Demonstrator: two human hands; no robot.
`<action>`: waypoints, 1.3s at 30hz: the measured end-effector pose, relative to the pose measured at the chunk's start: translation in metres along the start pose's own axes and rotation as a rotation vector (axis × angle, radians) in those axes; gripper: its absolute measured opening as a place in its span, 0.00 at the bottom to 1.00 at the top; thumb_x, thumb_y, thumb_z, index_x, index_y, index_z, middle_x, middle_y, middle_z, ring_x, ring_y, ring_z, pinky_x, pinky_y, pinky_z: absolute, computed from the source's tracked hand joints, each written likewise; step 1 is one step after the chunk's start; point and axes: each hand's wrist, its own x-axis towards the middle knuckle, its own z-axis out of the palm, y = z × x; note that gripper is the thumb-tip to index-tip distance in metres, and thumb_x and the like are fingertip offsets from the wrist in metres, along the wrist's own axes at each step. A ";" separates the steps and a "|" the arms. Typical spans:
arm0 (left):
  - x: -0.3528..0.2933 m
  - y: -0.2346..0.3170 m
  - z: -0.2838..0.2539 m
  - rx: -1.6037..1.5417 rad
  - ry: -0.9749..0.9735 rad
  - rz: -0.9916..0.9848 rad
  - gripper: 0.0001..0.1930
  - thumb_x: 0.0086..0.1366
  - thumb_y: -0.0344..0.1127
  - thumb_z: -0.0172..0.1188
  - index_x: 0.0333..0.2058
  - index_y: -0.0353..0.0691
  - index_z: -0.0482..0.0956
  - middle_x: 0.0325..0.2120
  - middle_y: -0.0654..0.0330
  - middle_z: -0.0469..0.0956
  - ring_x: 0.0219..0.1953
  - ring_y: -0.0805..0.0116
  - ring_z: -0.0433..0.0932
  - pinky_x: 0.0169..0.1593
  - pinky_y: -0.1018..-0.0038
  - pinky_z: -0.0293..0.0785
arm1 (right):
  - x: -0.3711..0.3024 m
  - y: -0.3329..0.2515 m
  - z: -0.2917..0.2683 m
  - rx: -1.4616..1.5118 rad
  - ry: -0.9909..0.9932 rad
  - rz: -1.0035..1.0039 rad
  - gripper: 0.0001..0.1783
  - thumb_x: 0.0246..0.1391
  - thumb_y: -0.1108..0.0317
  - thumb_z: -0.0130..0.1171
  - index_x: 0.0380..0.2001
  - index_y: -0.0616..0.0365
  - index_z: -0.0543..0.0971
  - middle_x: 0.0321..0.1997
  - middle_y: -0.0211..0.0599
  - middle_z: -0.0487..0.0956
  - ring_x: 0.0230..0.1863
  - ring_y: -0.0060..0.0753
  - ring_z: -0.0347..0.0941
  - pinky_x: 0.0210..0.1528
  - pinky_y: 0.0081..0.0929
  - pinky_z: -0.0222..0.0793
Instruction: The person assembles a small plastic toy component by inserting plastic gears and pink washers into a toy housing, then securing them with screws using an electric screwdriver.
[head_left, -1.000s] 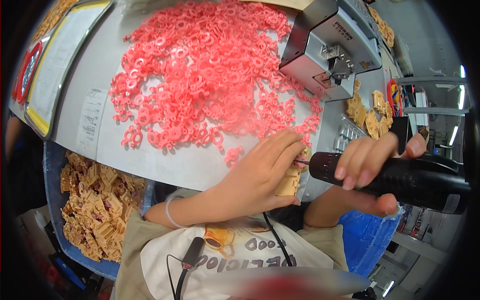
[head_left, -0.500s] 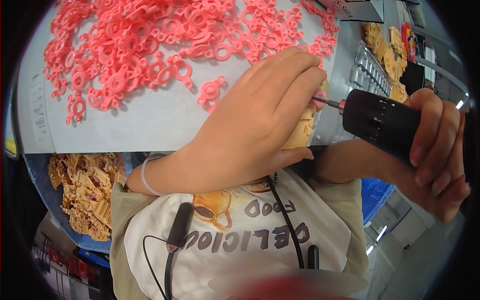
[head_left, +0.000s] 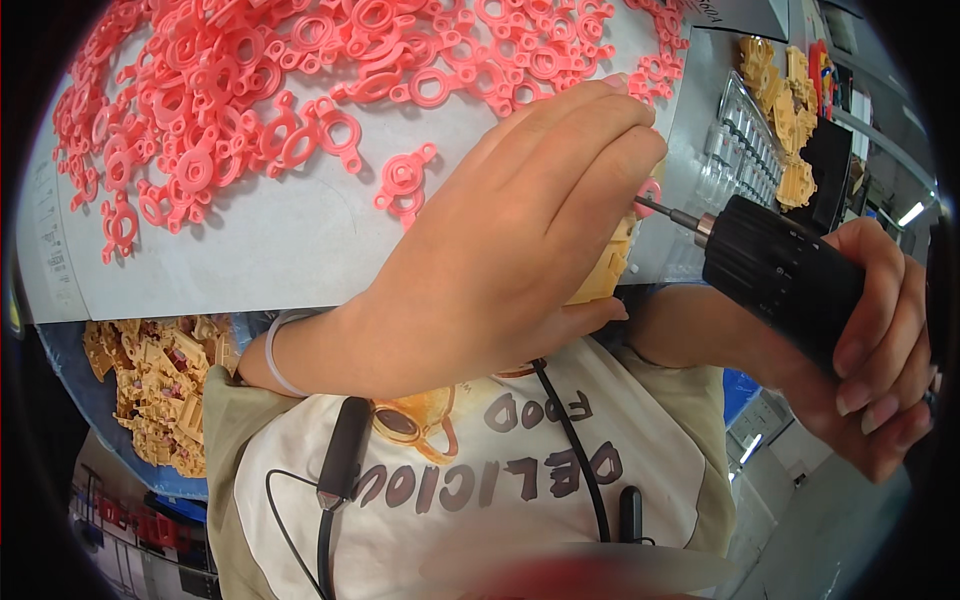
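My left hand (head_left: 530, 220) is closed round a yellow plastic part (head_left: 604, 278), which it mostly covers. A pink ring piece (head_left: 650, 196) shows at the right side of that part, beyond my fingers. My right hand (head_left: 885, 340) grips a black electric screwdriver (head_left: 780, 265) lying sideways, its bit pointing left. The bit's tip is at the pink piece; whether it touches a screw there I cannot tell. Near my left hand, a loose pink ring part (head_left: 404, 178) lies on the grey table (head_left: 230, 270).
A large heap of pink ring parts (head_left: 220, 110) spreads over the far table. At the right stand a clear rack of small pieces (head_left: 745, 140) and several yellow parts (head_left: 790, 110). A blue-lined bin of yellow parts (head_left: 165, 395) sits below the table's left edge.
The screwdriver has shifted slightly right and down, so more of its bit shows between it and the pink piece. My left hand keeps its hold on the yellow part.
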 end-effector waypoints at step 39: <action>-0.002 0.001 0.003 0.037 0.013 -0.005 0.46 0.32 0.24 0.76 0.57 0.37 0.71 0.56 0.51 0.72 0.59 0.49 0.72 0.58 0.62 0.74 | -0.002 -0.043 -0.120 0.017 0.144 -0.017 0.14 0.42 0.63 0.61 0.10 0.42 0.68 0.13 0.12 0.72 0.17 0.09 0.67 0.28 0.12 0.64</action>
